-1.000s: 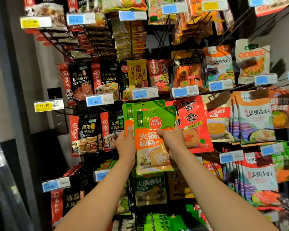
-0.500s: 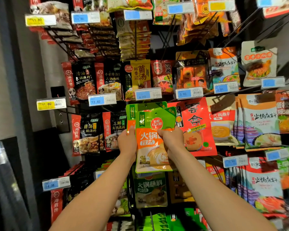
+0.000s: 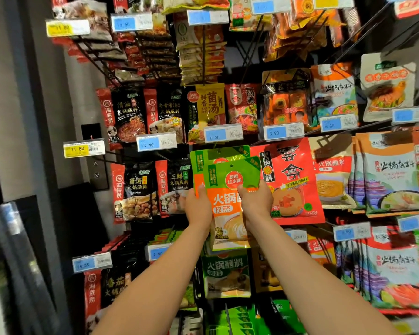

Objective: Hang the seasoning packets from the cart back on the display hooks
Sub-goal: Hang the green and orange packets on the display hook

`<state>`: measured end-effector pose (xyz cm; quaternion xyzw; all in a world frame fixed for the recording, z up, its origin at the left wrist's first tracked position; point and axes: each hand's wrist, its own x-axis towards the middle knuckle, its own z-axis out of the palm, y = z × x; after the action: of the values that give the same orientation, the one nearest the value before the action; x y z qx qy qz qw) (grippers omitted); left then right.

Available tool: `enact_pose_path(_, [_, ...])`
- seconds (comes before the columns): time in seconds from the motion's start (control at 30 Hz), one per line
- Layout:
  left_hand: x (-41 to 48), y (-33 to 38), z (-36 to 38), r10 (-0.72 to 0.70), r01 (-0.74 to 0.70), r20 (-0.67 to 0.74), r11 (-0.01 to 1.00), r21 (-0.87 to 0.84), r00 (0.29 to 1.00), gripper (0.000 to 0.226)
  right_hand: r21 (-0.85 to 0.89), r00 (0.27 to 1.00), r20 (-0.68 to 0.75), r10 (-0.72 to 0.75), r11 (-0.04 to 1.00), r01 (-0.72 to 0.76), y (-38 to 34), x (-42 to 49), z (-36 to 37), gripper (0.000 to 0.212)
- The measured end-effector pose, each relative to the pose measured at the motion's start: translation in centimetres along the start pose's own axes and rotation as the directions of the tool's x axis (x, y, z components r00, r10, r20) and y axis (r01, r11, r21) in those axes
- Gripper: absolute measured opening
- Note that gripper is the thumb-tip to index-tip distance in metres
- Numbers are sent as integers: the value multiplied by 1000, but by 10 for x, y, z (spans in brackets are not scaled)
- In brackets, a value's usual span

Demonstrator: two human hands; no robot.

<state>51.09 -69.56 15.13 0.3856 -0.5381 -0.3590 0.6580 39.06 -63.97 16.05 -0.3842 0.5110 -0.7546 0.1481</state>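
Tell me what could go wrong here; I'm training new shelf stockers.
1. The packet, held by the left hand and right hand, has a small hang hole near its top edge; it could miss the hook, which is hidden behind it.
2. An identical packet hangs just behind; pushing could knock it off.
3. The red packet overlaps the right side and may get snagged or shoved.

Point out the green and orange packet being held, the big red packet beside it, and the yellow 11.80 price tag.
green and orange packet point(image 3: 230, 180), head view, green upper panel.
big red packet point(image 3: 293, 175), head view, centre of its front.
yellow 11.80 price tag point(image 3: 78, 149), head view, on the printed numbers.
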Motion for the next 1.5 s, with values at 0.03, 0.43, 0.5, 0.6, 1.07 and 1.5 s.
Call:
enact_pose_path(0.03, [-1,-1,0,-26,26,14,999,-30,1000,40,-17,1000,6,-12,1000,12,0,1,-1,15])
enact_pose_path(0.43, [-26,-16,-15,-96,97,52,995,-7,994,43,133,986,131,105,984,-122,-2,-22,11,10])
enact_pose_path(0.5, [-36,-13,-23,-1,3,-26,998,55,1000,38,190,983,132,127,970,-151,3,-27,9,9])
enact_pose_path(0.6, [-46,-11,-34,166,-149,-60,963,225,984,36,249,982,124,142,954,-169,7,-26,5,16])
enact_pose_path(1.07, [-24,-9,-43,101,-109,119,992,59,988,35,311,951,230,205,911,-271,-10,-29,7,15])
enact_pose_path(1.5, [6,9,-25,55,-53,12,992,-117,998,42,109,991,130,-15,994,1,-4,-18,-7,45])
